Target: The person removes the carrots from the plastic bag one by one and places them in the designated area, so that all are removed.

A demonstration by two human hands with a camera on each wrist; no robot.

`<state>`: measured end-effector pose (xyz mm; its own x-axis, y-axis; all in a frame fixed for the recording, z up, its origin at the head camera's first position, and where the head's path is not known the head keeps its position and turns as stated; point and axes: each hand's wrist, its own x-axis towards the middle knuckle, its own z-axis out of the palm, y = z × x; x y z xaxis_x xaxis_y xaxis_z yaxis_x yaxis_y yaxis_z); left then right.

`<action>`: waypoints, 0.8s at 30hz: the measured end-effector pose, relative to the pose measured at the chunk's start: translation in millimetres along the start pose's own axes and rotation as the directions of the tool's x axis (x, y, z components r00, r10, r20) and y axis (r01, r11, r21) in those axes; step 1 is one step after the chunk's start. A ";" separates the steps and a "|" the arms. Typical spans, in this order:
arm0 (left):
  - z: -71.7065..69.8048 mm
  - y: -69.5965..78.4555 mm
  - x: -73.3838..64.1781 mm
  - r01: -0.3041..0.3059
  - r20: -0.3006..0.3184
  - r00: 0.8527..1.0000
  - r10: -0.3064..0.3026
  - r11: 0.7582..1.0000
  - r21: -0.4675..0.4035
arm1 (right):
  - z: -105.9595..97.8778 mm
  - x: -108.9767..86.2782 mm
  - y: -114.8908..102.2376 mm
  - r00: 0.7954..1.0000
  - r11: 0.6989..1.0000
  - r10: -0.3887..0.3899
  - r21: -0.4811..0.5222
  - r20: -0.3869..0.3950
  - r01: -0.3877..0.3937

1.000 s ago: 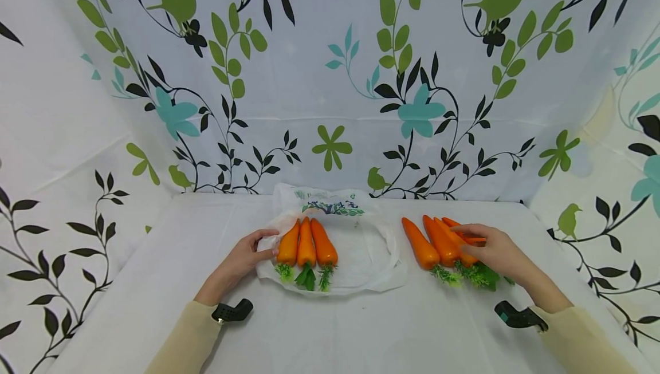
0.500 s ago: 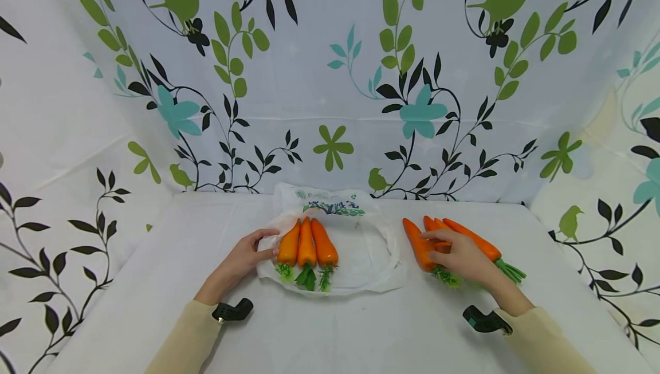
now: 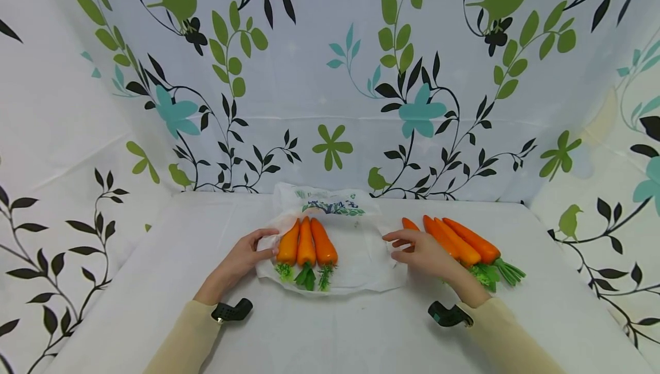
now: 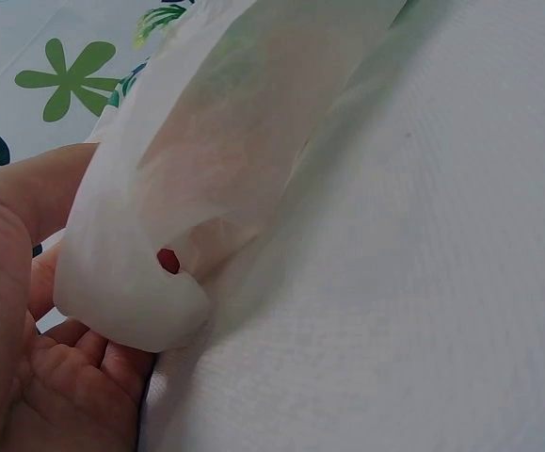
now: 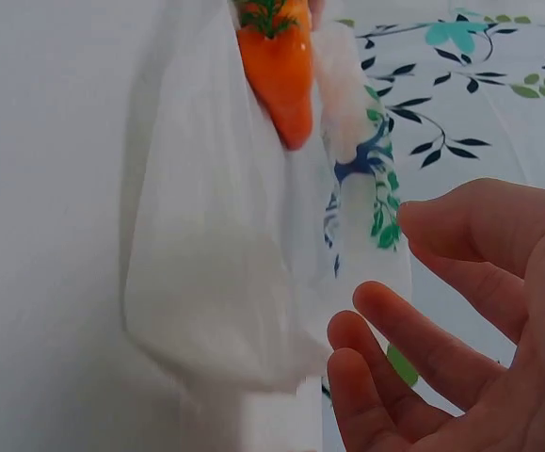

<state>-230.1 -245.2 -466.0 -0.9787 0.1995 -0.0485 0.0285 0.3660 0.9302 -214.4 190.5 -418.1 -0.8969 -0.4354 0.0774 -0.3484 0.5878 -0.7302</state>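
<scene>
A white plastic bag with a printed tree lies spread in the middle of the table in the head view. Three orange carrots with green tops sit side by side on its left part. My left hand holds the bag's left edge, thumb on one face and fingers on the other in the left wrist view. Over at the bag's right edge, my right hand has its fingers spread and nothing between them. It partly hides the leftmost of several carrots on the table to the right.
The white-covered table ends at the back against a hanging cloth printed with leaves and birds. More patterned cloth hangs on the left side. Each wrist carries a black camera, such as the right one.
My right hand has moved left from the right-hand carrots to the bag's right edge, uncovering the rightmost carrots. My left hand and the three carrots on the bag have stayed put.
</scene>
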 end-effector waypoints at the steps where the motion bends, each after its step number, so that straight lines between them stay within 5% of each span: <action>1: 0.1 -0.2 -0.2 -0.001 0.002 1.000 0.001 1.000 0.001 | 2.2 2.6 -1.6 1.000 1.000 -0.014 0.017 0.007 0.014; 16: 2.2 14.3 -5.4 0.009 0.005 1.000 -0.009 1.000 -0.022 | 43.9 36.0 -17.8 0.994 0.988 -0.043 0.150 0.104 0.027; 24: 0.0 -0.9 0.2 -0.015 0.010 1.000 0.015 1.000 -0.027 | 66.6 49.4 -23.9 0.990 0.980 -0.062 0.194 0.126 0.036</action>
<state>-230.4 -245.5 -466.8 -0.9761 0.2139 -0.0377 0.0378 0.3381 0.9403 -232.2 109.5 -442.0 -0.8321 -0.5535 0.0360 -0.3214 0.4282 -0.8446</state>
